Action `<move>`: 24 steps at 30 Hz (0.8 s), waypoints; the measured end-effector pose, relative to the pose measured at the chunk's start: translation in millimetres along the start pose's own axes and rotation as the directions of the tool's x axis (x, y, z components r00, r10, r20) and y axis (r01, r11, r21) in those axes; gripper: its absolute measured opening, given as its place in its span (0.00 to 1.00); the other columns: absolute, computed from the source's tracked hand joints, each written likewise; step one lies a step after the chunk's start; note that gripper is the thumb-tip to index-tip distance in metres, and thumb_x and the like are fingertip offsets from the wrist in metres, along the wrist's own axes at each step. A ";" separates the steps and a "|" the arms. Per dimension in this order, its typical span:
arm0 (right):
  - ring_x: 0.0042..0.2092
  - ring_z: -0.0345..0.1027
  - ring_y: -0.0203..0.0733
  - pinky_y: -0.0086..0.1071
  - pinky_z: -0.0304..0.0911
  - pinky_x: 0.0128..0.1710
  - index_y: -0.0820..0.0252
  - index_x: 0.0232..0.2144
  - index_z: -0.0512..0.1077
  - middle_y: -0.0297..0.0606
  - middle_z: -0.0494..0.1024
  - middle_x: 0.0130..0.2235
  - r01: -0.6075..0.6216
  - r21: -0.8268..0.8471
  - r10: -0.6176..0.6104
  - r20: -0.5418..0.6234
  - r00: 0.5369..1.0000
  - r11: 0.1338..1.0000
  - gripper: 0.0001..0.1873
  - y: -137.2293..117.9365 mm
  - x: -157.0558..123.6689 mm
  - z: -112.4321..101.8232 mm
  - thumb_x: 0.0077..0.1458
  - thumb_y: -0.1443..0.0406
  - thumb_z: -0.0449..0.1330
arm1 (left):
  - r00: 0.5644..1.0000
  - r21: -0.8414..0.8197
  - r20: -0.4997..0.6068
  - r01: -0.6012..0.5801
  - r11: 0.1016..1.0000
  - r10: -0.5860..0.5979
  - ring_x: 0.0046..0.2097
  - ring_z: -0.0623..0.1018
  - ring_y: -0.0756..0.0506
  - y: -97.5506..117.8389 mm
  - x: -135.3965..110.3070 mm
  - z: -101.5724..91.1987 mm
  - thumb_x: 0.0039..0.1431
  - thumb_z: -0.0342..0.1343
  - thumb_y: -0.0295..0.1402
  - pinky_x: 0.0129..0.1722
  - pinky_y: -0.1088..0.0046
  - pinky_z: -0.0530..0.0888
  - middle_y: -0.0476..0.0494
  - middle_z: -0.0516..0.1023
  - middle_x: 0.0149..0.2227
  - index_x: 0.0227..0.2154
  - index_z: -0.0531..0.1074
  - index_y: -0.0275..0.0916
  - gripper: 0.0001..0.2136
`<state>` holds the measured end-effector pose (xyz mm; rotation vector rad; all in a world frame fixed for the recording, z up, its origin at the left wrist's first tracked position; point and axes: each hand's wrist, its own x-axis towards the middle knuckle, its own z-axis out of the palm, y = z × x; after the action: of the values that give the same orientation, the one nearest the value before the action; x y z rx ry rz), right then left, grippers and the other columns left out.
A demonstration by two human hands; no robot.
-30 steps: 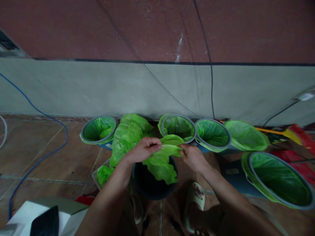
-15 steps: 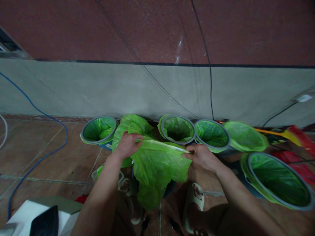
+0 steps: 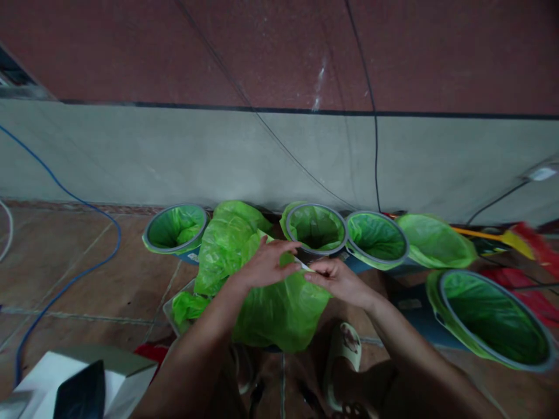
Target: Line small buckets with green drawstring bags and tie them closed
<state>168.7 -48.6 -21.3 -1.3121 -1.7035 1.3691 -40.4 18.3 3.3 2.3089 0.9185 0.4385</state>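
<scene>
A green plastic bag point(image 3: 279, 314) hangs in front of me, over a dark bin that it almost fully hides. Its pale top edge runs slantwise beneath my hands. My right hand point(image 3: 340, 281) pinches that edge between thumb and fingers. Over the same edge lies my left hand point(image 3: 266, 265), its fingers stretched to the right and its thumb apart from them. Just behind and left of it bulges more crumpled green plastic point(image 3: 229, 238). Lined bins stand beyond: a left bin point(image 3: 151, 245), a middle bin point(image 3: 345, 235) and another bin point(image 3: 406, 250) beside it.
At the right a large lined bin point(image 3: 551, 355) leans towards me, near a green-covered bin point(image 3: 437, 241) and a yellow-and-red broom point(image 3: 517, 240). A clear tray point(image 3: 168, 311) holds green plastic at left. A white box point(image 3: 52, 375) and a blue hose point(image 3: 117, 233) are further left.
My left hand has moved right along the bag's edge and its fingers have opened out. My right hand has come left, so the hands are closer and the edge is less stretched.
</scene>
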 end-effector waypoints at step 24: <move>0.25 0.66 0.33 0.27 0.63 0.27 0.57 0.31 0.76 0.33 0.78 0.26 0.048 0.577 0.173 -0.323 0.931 0.816 0.16 -8.4 6.6 -3.8 0.48 0.51 0.66 | 0.988 0.053 -0.083 0.137 0.989 -0.132 0.39 0.76 0.44 22.5 -13.5 31.3 0.55 0.58 0.41 0.45 0.66 0.71 0.46 0.77 0.35 0.39 0.71 0.40 0.12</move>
<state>167.0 -40.9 -13.2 -1.1685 -0.8925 1.4200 -23.0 -17.1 -7.0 2.2780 1.1319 0.4538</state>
